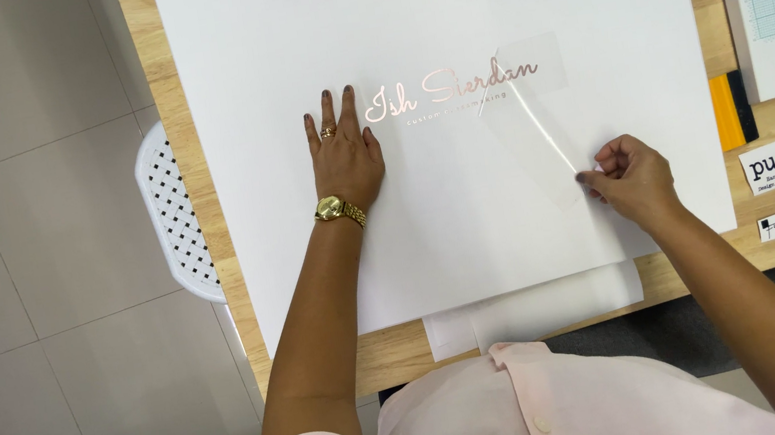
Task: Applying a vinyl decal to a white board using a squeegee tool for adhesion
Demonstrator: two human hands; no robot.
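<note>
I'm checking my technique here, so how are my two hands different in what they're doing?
The left hand lies flat, fingers spread, pressing down on the white sheet beside the rose-gold lettering; the right hand is curled, pinching the clear transfer film. The left wears a gold watch and ring; the right shows neither. Both are over the same sheet.

I sit at a light wooden table (208, 233) over a floor (28, 248) of large pale grey tiles with thin joints. A white chair (173, 217) with a pierced back stands just beside the table's left edge (only part of it shows). Under me is a dark grey seat (726, 321). The light is soft and even.
</note>
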